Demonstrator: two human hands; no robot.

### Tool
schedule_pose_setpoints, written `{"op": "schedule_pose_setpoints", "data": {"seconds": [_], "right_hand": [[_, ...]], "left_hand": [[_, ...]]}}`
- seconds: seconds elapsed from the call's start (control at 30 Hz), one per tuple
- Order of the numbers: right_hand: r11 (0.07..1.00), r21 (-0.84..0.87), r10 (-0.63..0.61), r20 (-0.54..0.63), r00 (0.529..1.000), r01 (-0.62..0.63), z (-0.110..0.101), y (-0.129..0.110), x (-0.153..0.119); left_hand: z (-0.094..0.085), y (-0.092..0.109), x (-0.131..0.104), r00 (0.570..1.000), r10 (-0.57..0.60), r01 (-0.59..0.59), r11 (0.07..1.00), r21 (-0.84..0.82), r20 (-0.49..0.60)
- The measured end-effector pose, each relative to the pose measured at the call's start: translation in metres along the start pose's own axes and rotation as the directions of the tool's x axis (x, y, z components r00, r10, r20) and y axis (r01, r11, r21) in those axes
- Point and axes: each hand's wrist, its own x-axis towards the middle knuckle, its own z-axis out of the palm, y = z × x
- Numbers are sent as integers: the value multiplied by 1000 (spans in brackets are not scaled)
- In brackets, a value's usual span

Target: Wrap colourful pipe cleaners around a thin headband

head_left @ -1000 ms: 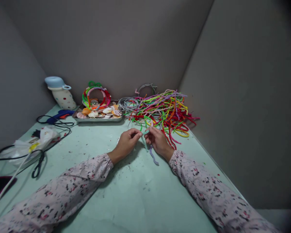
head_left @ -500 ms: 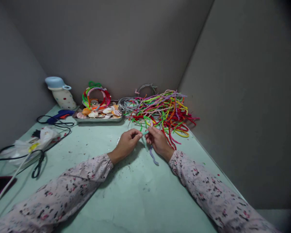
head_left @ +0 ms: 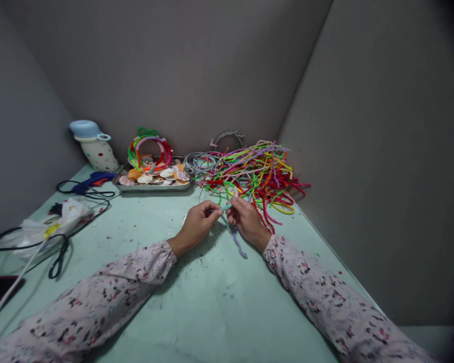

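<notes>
Head view: nearer than the tray, to its right, left hand and right hand fingertips pinch a fuzzy green stem, likely to steady it. Fuzzy strings lie heaped right of the tray, maybe for grabbing.

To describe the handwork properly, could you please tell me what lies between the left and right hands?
A short stretch of mint-green fuzzy strand lies between the left hand and the right hand, as the head view shows.

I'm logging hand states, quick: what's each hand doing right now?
Left hand: closed, pinching the mint-green fuzzy strip.
Right hand: closed, pinching the same strip.
</notes>
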Motion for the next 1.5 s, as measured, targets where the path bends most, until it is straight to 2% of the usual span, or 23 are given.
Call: {"op": "schedule_pose_setpoints", "data": {"seconds": [0.23, 0.43, 0.63, 0.9, 1.27, 1.5], "right_hand": [[1000, -26, 6, -5, 1000, -6, 0, 0, 0], [1000, 20, 14, 0, 1000, -14, -1, 0, 0], [999, 42, 7, 7, 1000, -7, 0, -2, 0], [999, 49, 11, 55, 998, -14, 0, -3, -1], [1000, 5, 18, 20, 1000, -18, 0, -3, -1], [997, -76, -3, 110, 994, 11, 3, -5, -5]], "left_hand": [[0, -2, 1, 1000, -11, 11, 1000, 20, -2], [2, -3, 0, 1000, 9, -8, 1000, 22, -14], [1, 1, -2, 999, 17, -14, 996, 91, -27], [-1, 7, -4, 999, -4, 6, 998, 59, -32], [0, 3, -4, 997, 72, -68, 994, 84, -40], [-1, 6, -3, 998, 16, -13, 999, 45, -66]]}}
